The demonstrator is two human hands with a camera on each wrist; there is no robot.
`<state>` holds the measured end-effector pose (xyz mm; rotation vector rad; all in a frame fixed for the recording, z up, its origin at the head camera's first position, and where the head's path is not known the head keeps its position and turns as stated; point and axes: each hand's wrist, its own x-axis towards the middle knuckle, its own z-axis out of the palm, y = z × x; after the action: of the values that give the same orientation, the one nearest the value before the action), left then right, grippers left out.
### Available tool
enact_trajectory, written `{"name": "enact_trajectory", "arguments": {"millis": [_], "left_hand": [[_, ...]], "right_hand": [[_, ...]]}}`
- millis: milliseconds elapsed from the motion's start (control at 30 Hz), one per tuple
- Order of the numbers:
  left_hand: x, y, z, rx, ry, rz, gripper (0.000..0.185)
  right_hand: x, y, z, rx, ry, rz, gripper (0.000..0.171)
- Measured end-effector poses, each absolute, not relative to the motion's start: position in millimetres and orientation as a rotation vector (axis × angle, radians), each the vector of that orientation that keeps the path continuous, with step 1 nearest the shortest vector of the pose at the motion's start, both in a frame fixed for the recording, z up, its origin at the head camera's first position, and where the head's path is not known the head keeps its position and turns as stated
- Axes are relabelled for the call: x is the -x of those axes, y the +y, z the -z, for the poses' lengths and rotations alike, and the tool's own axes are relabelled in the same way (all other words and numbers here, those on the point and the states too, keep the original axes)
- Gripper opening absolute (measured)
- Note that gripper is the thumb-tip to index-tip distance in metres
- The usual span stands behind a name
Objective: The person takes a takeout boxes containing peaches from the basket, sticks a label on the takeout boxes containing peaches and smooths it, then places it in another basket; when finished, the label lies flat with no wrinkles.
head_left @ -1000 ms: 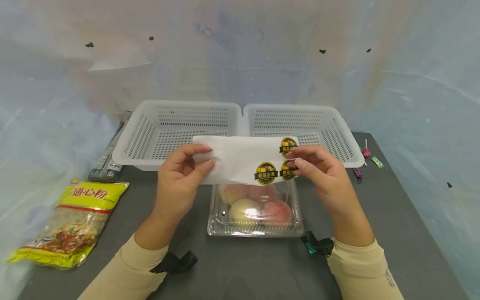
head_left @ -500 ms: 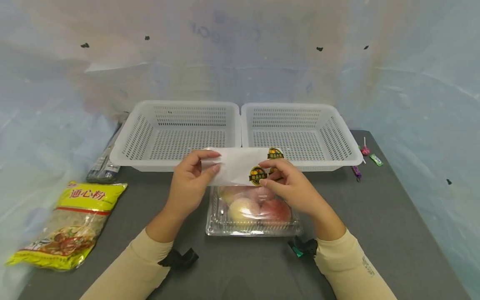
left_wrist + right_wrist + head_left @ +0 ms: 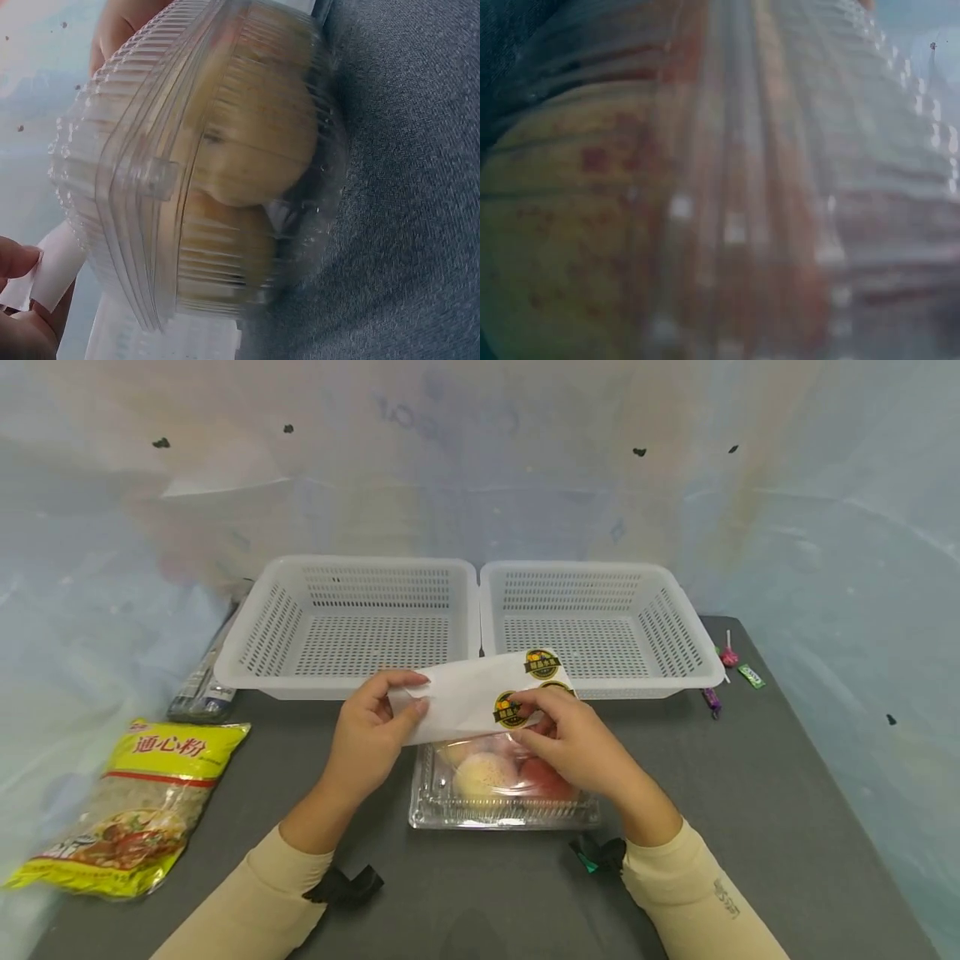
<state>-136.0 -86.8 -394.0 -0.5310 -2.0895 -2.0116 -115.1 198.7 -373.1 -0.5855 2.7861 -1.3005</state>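
Lower now than a second ago, the sticker sheet (image 3: 468, 693) hangs at frame centre over the clear fruit box (image 3: 502, 781). Left hand (image 3: 372, 735) pinches its left end; right hand (image 3: 573, 739) pinches a round sticker (image 3: 510, 710), wrist bent inward.

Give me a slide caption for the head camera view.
Both hands, left hand and right hand, hold a white sticker sheet above a clear clamshell of fruit.

On the table stand two white baskets (image 3: 348, 618) (image 3: 600, 614), one clear clamshell box (image 3: 502, 814) holding four fruits (image 3: 483, 772), one sticker sheet (image 3: 468, 693) showing three stickers (image 3: 542, 663), and one yellow packet (image 3: 135, 810).
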Motion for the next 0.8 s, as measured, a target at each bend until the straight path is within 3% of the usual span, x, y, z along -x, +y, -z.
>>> {"name": "enact_trajectory", "arguments": {"millis": [433,800], "left_hand": [[131.8,-80.0,394.8,0.607,-2.124,1.908,0.033],[132.4,-79.9,397.6,0.611,-2.126,1.875,0.032]], "right_hand": [[114.9,169.2,382.4,0.4,3.159,0.879,0.032],[118.2,166.3,384.8,0.353,3.207,0.86,0.022]]}}
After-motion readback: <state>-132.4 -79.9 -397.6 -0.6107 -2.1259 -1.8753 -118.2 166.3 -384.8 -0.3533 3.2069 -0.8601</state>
